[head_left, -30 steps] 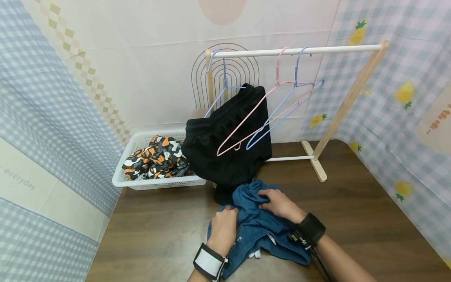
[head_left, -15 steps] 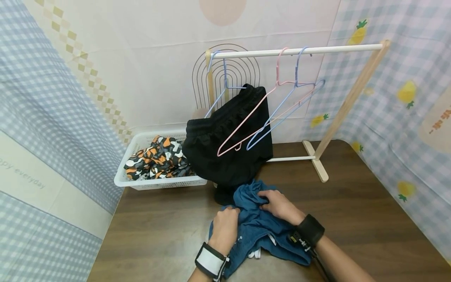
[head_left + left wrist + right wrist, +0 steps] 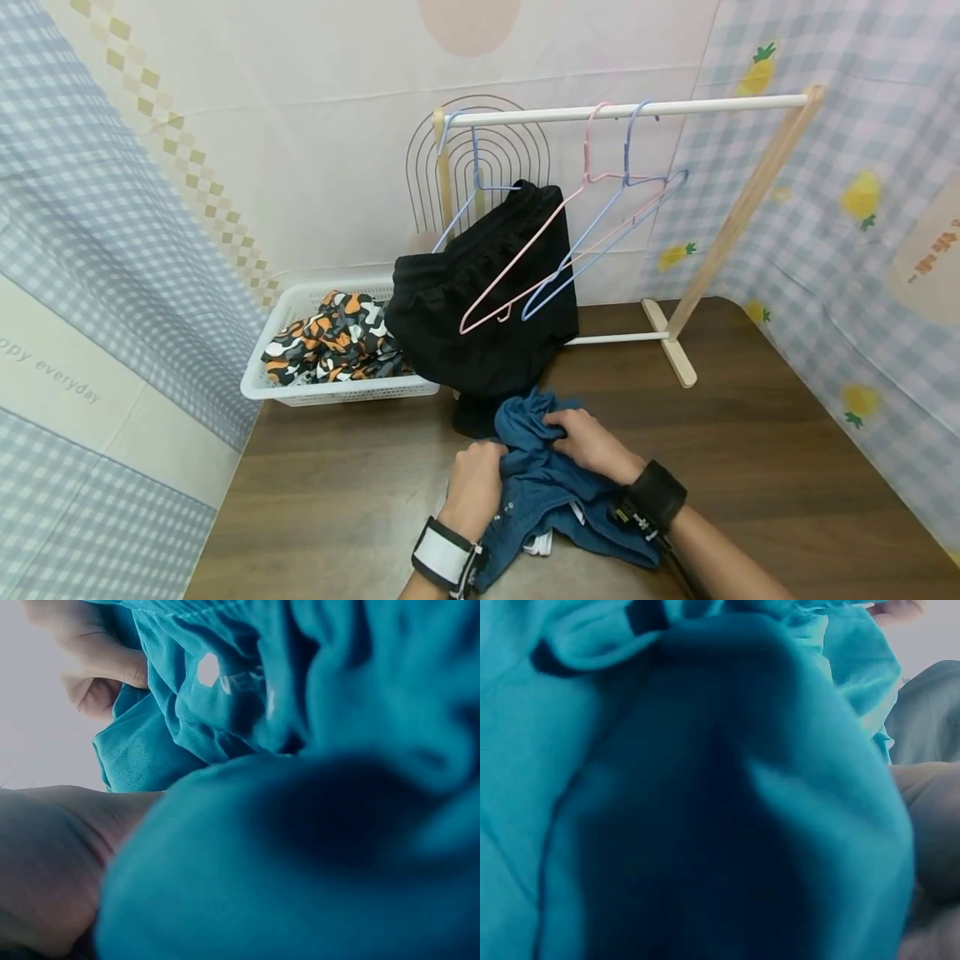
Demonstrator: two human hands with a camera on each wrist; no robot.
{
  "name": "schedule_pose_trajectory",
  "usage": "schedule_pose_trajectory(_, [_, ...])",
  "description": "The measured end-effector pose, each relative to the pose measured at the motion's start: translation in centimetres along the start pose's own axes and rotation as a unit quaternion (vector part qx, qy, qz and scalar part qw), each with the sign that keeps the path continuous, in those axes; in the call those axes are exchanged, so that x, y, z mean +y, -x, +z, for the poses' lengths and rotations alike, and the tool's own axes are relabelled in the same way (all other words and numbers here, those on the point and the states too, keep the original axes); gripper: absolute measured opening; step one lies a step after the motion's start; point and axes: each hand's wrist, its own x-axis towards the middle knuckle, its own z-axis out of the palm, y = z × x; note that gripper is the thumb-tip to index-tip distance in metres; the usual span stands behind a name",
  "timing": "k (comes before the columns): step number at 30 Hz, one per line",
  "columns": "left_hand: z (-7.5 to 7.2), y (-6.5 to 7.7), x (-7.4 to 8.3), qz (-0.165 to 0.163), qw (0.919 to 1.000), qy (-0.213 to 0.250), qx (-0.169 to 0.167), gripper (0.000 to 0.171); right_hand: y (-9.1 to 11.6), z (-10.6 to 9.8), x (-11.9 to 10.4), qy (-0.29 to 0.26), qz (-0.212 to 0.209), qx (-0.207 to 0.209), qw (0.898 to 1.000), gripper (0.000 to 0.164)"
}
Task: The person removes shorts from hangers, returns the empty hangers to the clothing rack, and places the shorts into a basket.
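A crumpled blue cloth garment (image 3: 555,487) lies on the table with small white spots and a white piece (image 3: 538,543) at its near edge; its exact kind is hard to tell. My left hand (image 3: 474,487) grips its left side with curled fingers. On the upper right my right hand (image 3: 592,442) pinches a bunched fold between thumb and fingers. Gathered blue fabric (image 3: 217,697) with a stitched seam and a shiny white print fills much of the left wrist view. In the right wrist view, blurred blue cloth (image 3: 840,795) hides most of the right hand.
Beyond the garment, black shorts (image 3: 480,308) hang on a blue hanger from a rack's white rail (image 3: 712,106). Pink (image 3: 525,250) and blue (image 3: 577,250) hangers hang bare beside them. A white basket (image 3: 337,390) at left holds orange-black-white patterned cloth (image 3: 337,337).
Both hands keep their hold on the blue garment and barely move; its upper bunched part shifts very slightly. The head view sways a little.
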Motion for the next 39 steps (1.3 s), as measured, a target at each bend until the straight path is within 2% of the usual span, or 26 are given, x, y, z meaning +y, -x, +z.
schedule_pose_trajectory(11, [-0.5, 0.3, -0.1, -0.01, 0.9987, 0.05, -0.006, 0.026, 0.3, 0.0, 0.6, -0.003, -0.056, 0.021, 0.998, 0.033])
schedule_pose_trajectory(16, [-0.7, 0.2, -0.2, -0.016, 0.9978, 0.064, -0.009, 0.025, 0.5, -0.1, 0.6, -0.006, -0.063, 0.034, 0.997, 0.033])
schedule_pose_trajectory(22, [-0.7, 0.2, -0.4, -0.013, 0.9967, 0.08, 0.002, 0.024, 0.8, -0.2, 0.3, -0.019, -0.047, 0.04, 0.998, 0.033])
schedule_pose_trajectory(33, [-0.9, 0.2, -0.3, -0.024, 0.9951, 0.093, 0.026, 0.019, 1.3, -0.5, -0.3, -0.002, -0.088, 0.066, 0.994, 0.031])
schedule_pose_trajectory(39, [-1.1, 0.1, -0.3, -0.033, 0.9934, 0.105, 0.03, 0.019, 1.4, -0.7, -0.7, 0.0, -0.095, 0.073, 0.993, 0.03])
